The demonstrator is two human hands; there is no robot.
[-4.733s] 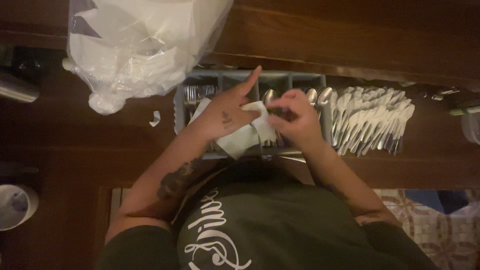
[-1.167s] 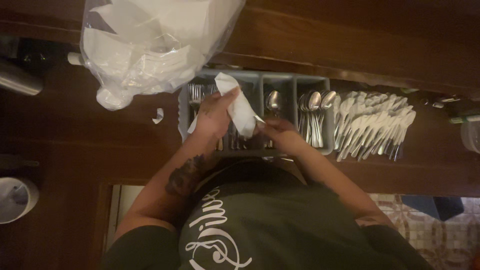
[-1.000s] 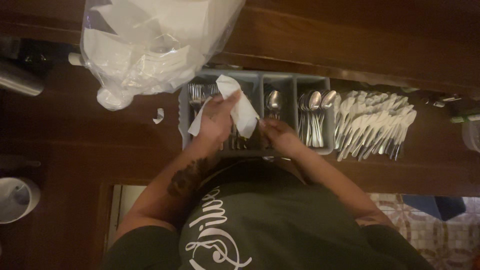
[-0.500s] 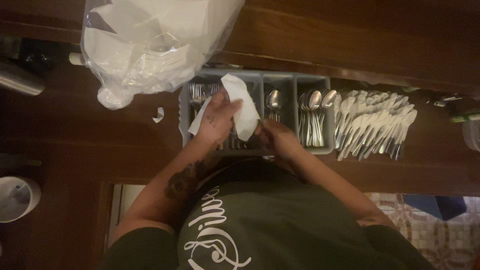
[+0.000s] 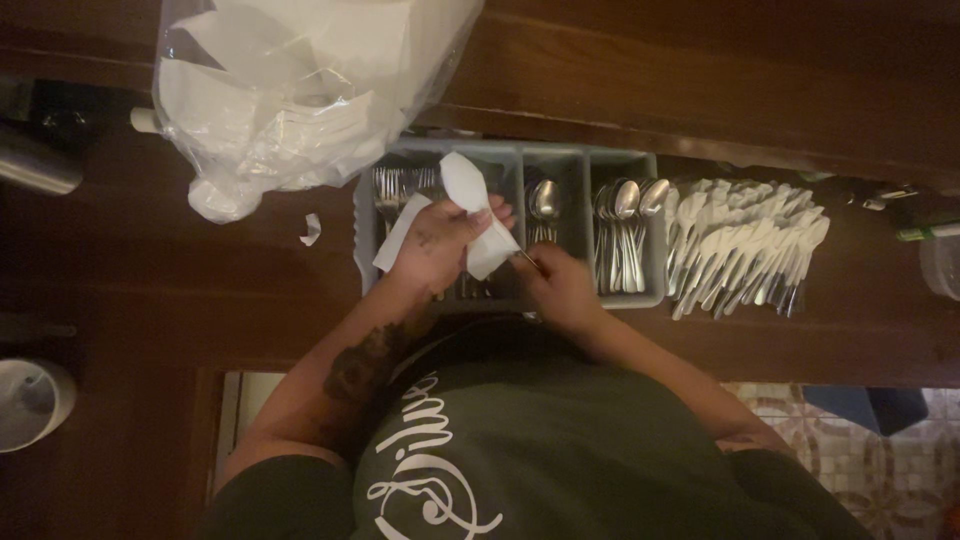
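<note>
While my left hand [image 5: 440, 245] is curled shut around a white napkin [image 5: 478, 215], holding it up over the grey cutlery tray [image 5: 505, 295], my right hand [image 5: 560, 285] pinches the thin handle of a utensil [image 5: 527, 260] whose end goes into the napkin. Forks [image 5: 392, 188] fill the tray's left compartment and spoons [image 5: 625, 205] the right ones. Just right of it, wrapped cutlery [image 5: 745, 245] lies on the table [image 5: 200, 300]. A plastic bag [image 5: 290, 90] of napkins sits at upper left.

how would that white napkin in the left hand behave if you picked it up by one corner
The napkin looks thin and droops past the left hand, so it is probably floppy and very light. It likely creases easily rather than slipping.
</note>
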